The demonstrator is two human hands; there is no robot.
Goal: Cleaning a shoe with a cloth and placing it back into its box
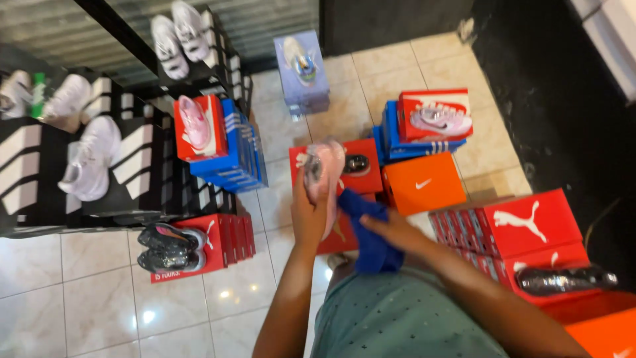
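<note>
Shiny white tiles cover the floor [99,305]. The left hand [308,215] grips a pink sneaker [323,174] tight. At its four o'clock, the right hand [392,230] presses a blue cloth [368,229] against it. Wiping looks underway. Other shoes sit on boxes [530,222] all around.

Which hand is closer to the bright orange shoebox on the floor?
The right hand. It sits just below the orange shoebox, holding a blue cloth. The left hand is farther off to the left, gripping a pink shoe.
</note>
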